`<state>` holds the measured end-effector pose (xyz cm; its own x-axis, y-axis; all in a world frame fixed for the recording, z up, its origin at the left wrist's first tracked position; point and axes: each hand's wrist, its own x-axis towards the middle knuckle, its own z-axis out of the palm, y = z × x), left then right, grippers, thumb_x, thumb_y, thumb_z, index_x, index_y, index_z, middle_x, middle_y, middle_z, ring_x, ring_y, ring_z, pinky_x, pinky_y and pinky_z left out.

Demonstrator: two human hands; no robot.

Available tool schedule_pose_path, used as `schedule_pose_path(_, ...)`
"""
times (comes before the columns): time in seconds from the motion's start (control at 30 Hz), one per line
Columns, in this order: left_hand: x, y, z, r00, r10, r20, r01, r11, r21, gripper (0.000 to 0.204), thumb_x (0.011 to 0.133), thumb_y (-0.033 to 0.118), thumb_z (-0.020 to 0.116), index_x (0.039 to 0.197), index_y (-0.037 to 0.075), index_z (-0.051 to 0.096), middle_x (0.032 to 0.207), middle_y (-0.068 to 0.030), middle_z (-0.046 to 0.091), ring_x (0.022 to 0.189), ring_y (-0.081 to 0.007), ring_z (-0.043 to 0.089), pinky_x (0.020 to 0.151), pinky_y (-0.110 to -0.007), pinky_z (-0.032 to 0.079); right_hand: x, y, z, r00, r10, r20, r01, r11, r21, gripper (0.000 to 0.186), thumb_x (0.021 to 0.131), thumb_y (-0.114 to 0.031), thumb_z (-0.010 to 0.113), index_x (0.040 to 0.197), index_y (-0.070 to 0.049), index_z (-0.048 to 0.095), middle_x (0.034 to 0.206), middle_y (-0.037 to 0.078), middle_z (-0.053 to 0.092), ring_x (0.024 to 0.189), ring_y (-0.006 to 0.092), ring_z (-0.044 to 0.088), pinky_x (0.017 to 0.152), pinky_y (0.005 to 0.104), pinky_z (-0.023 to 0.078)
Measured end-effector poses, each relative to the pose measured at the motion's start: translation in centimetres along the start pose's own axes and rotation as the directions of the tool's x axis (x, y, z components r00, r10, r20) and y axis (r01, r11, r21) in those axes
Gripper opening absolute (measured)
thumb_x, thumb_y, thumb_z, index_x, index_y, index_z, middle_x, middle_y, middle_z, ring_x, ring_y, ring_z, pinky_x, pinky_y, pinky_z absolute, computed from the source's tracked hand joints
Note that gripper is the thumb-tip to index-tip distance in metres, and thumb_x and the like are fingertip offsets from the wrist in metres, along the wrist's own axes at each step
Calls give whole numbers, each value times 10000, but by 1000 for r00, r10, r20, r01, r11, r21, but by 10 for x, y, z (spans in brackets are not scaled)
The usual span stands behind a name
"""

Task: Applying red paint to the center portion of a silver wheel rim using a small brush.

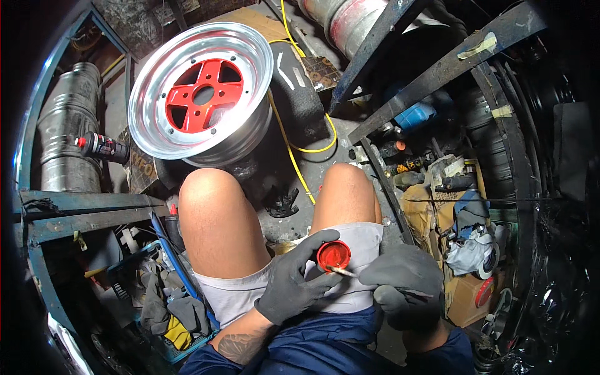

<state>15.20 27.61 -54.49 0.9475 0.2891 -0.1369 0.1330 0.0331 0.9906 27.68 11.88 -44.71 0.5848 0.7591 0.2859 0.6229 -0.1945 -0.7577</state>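
Note:
My left hand (290,284), in a dark grey glove, grips a small round pot of red paint (335,254) above my lap, its fingers wrapped round the side. My gloved right hand (403,287) is closed on a slim brush (347,272), whose tip is at the pot's lower edge, in the red paint. Beyond my bare knees, at the upper left, a wheel (142,109) with a wide polished silver rim and a red five-spoke centre rests tilted on a dark support (297,109).
A yellow hose (294,160) loops across the grey floor. Dark angled metal bars (422,94) stand at upper right. Left are a metal frame (87,203), a cylinder (67,131), a bottle (103,147) and a crate of rags (175,319). Cardboard and clutter (469,290) line the right side.

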Motion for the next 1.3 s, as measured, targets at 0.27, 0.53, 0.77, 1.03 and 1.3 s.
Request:
schedule_pose_path(0.27, 1, -3, -1, 998, 59, -3, -58, 992, 114, 593, 789, 169, 824, 1328, 79, 594, 1180, -135, 706, 1053, -251, 703, 924, -350, 538, 10, -4, -8, 979, -39, 200, 62, 992, -111, 180, 885, -261, 654, 902, -100, 734, 778, 57, 710, 686, 259, 683, 627, 407, 499)
schedule_pose_path(0.53, 2, 0, 3, 994, 101, -41, -91, 977, 193, 586, 772, 178, 828, 1307, 85, 608, 1144, -148, 716, 1001, -266, 718, 859, -361, 555, 1, -1, -8, 990, -26, 139, 46, 989, -141, 113, 845, -200, 703, 896, -102, 727, 806, 68, 713, 700, 247, 688, 615, 381, 495)
schedule_pose_path(0.77, 2, -2, 3, 994, 92, -64, -75, 970, 231, 587, 764, 206, 842, 1290, 67, 622, 1038, -143, 746, 879, -230, 741, 757, -335, 574, -7, 7, -3, 994, -53, 91, 71, 974, -215, 121, 814, -148, 717, 914, -80, 720, 841, 86, 723, 723, 256, 700, 614, 390, 507)
schedule_pose_path(1.03, 3, 3, 1, 999, -47, -1, 47, 982, 182, 592, 766, 204, 851, 1290, 48, 626, 1007, -130, 755, 836, -154, 726, 727, -282, 557, -9, 9, -2, 993, 118, 30, -117, 992, -37, 103, 822, -101, 651, 867, -43, 724, 804, 109, 715, 712, 294, 685, 657, 409, 528)
schedule_pose_path(1.3, 5, 9, 3, 982, -190, 11, 190, 976, -109, 567, 762, 99, 855, 1261, -26, 617, 1156, -83, 683, 1072, -143, 633, 970, -304, 497, -34, 34, -4, 958, 195, -212, -181, 980, 85, 144, 891, -94, 603, 873, -3, 713, 817, 139, 715, 707, 290, 682, 667, 402, 533)
